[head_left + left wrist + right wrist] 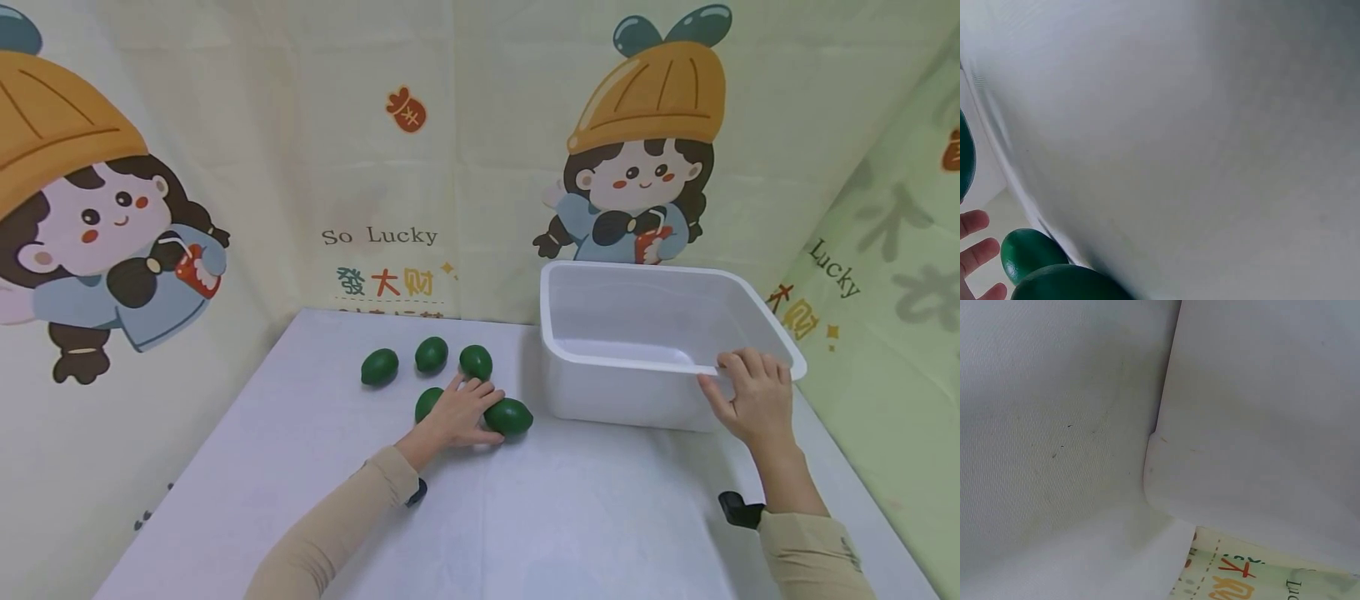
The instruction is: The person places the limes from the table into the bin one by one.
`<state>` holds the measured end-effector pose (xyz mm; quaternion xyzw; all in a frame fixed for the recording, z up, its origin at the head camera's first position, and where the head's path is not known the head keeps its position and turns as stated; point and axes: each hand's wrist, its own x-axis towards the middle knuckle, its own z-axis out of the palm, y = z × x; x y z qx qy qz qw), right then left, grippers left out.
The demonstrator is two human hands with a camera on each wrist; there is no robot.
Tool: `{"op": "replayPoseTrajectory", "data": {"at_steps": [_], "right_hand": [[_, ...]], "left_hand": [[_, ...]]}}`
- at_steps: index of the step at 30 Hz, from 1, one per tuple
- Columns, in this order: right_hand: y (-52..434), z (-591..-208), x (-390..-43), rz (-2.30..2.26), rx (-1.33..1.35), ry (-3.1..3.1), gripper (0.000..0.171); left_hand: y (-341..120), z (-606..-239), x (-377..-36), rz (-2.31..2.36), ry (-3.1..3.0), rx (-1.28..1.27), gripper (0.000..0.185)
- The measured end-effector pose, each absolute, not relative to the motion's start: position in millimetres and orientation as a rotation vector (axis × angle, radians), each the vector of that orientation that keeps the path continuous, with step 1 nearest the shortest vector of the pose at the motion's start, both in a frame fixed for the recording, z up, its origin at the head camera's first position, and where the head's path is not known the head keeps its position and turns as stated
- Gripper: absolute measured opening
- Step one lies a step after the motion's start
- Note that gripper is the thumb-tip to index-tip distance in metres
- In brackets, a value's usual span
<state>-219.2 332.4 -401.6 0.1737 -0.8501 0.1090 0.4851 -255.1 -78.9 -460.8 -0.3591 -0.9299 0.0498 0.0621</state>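
In the head view my left hand (461, 412) reaches over several green limes on the white table. Its thumb and forefinger lie on either side of the nearest lime (510, 417), fingers spread; whether they press on it cannot be told. Another lime (427, 402) is partly hidden behind this hand, and a third lime (476, 362) lies just beyond the fingertips. The left wrist view shows spread fingers (979, 255) beside a lime (1032, 253). My right hand (761, 404) grips the near rim of a white plastic tub (622, 392), fingers over the edge and thumb on the outside.
Two more limes, one at the left (379, 367) and one farther back (431, 355), lie on the white tabletop (570, 517). The tub stands at the back right, close to the printed cloth backdrop (495, 167). Its outer wall (1260, 425) fills much of the right wrist view.
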Motion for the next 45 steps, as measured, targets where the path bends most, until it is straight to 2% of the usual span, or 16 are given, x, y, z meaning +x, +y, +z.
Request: {"op": "replayPoseTrajectory", "data": {"at_steps": [16, 45], "right_hand": [[337, -403, -220, 0.269, 0.429, -2.057, 0.063], [335, -406, -221, 0.263, 0.432, -2.049, 0.063]], "left_hand": [[-87, -429, -250, -0.055, -2.764, -1.040, 0.071], [-95, -376, -254, -0.142, -2.703, -0.903, 0.073]]}}
